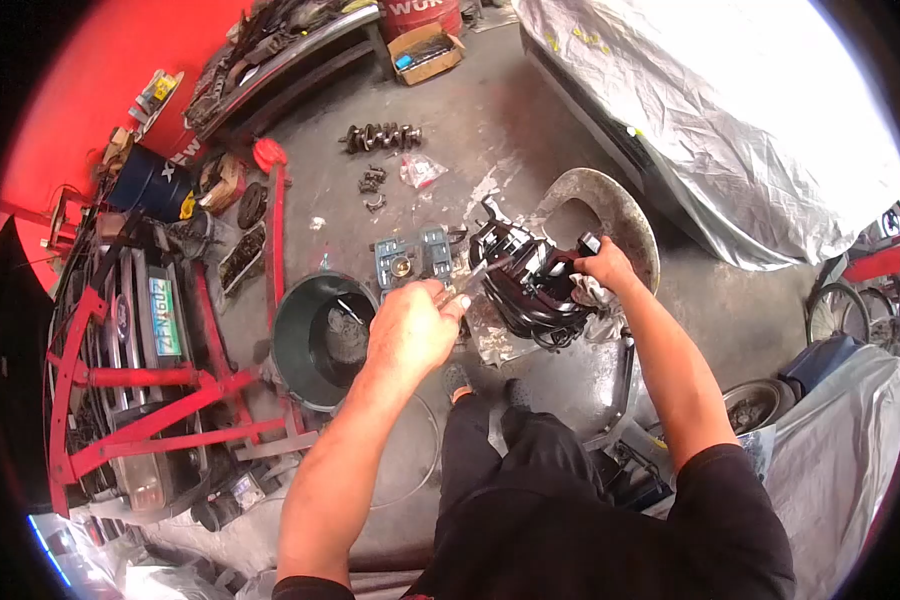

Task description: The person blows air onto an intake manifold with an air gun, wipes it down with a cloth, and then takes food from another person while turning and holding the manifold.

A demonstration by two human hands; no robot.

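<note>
My left hand (415, 325) is closed around a slim tool (478, 275) with a greyish metal end, pointing at the black engine part; its exact kind is unclear. The black engine part (515, 250), with shiny surfaces and a bundle of black hoses or cables on its near side, stands in front of me. My right hand (608, 268) grips this part at its right side, fingers partly hidden. A crumpled, stained rag (600, 300) lies under that hand. Left of the part, blue-grey metal pieces (390, 258) rest on the floor.
At my left stands a dark green bucket (288, 330) with grey contents. Red metal frames (135, 377) crowd the left side. A crankshaft (382, 137) and a plastic bag (422, 170) lie ahead. Behind the part is a round basin (642, 215); a silver cover (715, 140) drapes a vehicle.
</note>
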